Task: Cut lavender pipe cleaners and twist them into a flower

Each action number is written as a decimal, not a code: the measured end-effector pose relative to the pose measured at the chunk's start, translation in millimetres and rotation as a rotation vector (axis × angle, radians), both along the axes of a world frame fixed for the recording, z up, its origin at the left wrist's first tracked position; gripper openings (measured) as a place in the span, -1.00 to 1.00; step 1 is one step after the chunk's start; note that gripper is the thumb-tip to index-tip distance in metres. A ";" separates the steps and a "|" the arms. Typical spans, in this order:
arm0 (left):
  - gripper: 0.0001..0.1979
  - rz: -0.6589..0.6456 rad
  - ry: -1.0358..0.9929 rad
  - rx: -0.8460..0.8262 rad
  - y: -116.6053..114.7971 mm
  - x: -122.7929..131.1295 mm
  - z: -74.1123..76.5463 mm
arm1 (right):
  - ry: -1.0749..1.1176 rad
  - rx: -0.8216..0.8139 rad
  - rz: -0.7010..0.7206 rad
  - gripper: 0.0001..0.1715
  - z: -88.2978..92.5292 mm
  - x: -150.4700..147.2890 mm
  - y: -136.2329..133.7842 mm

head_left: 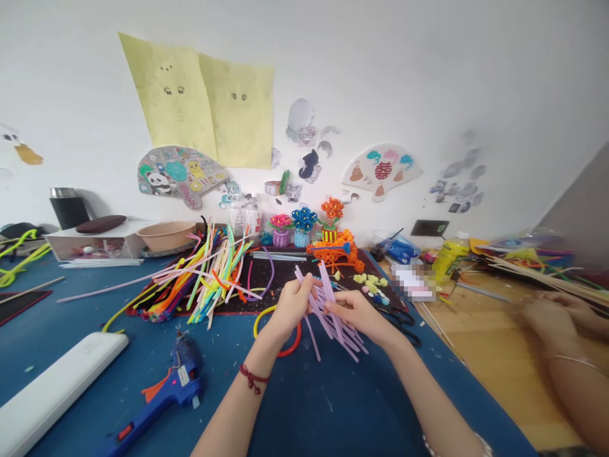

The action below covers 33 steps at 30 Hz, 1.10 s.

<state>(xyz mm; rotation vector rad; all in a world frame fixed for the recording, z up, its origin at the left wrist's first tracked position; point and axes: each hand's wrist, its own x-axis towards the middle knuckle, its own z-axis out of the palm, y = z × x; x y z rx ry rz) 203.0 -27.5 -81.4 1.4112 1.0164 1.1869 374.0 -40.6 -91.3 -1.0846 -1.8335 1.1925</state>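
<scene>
Several light purple pipe cleaners (337, 317) fan out between my two hands, their lower ends spread over the table. My left hand (295, 303) pinches them with thumb and fingers near the upper ends. From the other side my right hand (358, 312) is closed on part of the same bunch, thumb and forefinger pressed together. Under the left wrist lie a yellow pipe cleaner loop (259, 324) and a red one (294, 343). Beyond the hands, small pipe cleaner flower pots (304, 236) stand near an orange pipe cleaner pile (345, 252).
A heap of coloured pipe cleaners (209, 279) lies at the left on a dark mat. Nearer are a blue glue gun (178, 381) and a long white box-like object (61, 387). Another person's hands (552, 317) are at the right, over the wooden table (485, 343).
</scene>
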 end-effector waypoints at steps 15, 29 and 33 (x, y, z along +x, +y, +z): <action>-0.38 0.123 -0.354 -0.049 -1.3 -3.7 10.8 | -0.485 0.408 -0.422 -0.64 -14.3 -0.9 8.2; -0.50 -0.026 -0.077 -0.004 -7.3 8.4 6.6 | -0.068 0.155 0.041 -0.47 1.1 -4.9 -4.4; -0.57 0.146 0.107 0.066 -3.2 3.9 4.8 | -0.066 0.152 0.049 -0.50 -0.2 -2.4 -2.6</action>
